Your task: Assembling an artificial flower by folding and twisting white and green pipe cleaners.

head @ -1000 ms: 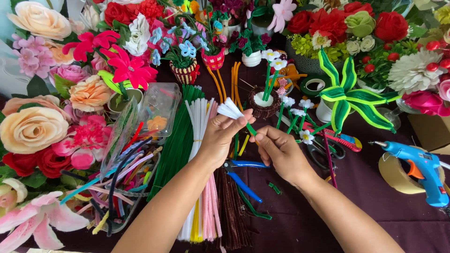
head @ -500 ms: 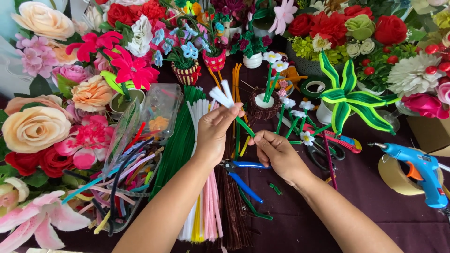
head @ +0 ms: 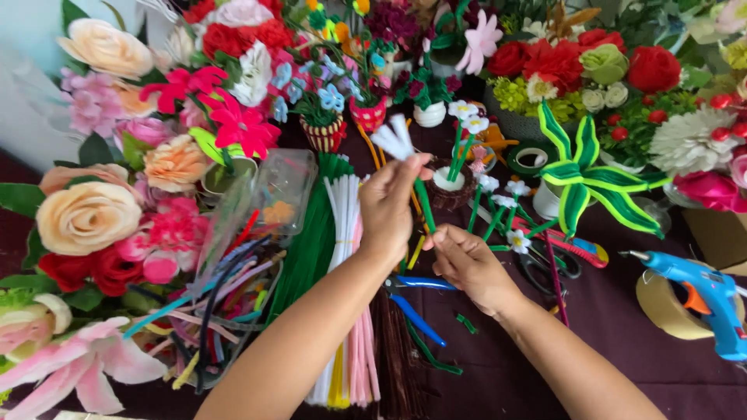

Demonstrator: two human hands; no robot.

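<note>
Pinching the top of a thin green pipe-cleaner stem (head: 424, 204) just under its small white fuzzy pipe-cleaner flower (head: 394, 140), the left hand (head: 391, 204) has thumb and fingers pressed together on it, raised above the middle of the dark maroon table (head: 513, 373); the right hand (head: 464, 260) sits lower and just beside it, fingers curled tight on the stem's bottom end — so the flower is held upright between both hands. Below the hands lie blue-handled pliers (head: 416, 299) on the table, with short green pipe-cleaner offcuts (head: 467, 321) near them; a bundle of long white, pink and yellow pipe cleaners (head: 350, 311) runs toward the near edge, a dark green bundle (head: 311, 233) just beside it on the left; a clear plastic box (head: 280, 190) tilts over loose coloured strands. Along the left edge stand large artificial roses and lilies (head: 85, 218); along the far edge, small potted pipe-cleaner flowers (head: 323, 117) and red bouquets (head: 591, 62). Toward the right edge rest a green-and-yellow striped pipe-cleaner plant (head: 583, 179), a blue hot-glue gun (head: 704, 295) and a brown roll of tape (head: 661, 307) — well apart from the hands.
</note>
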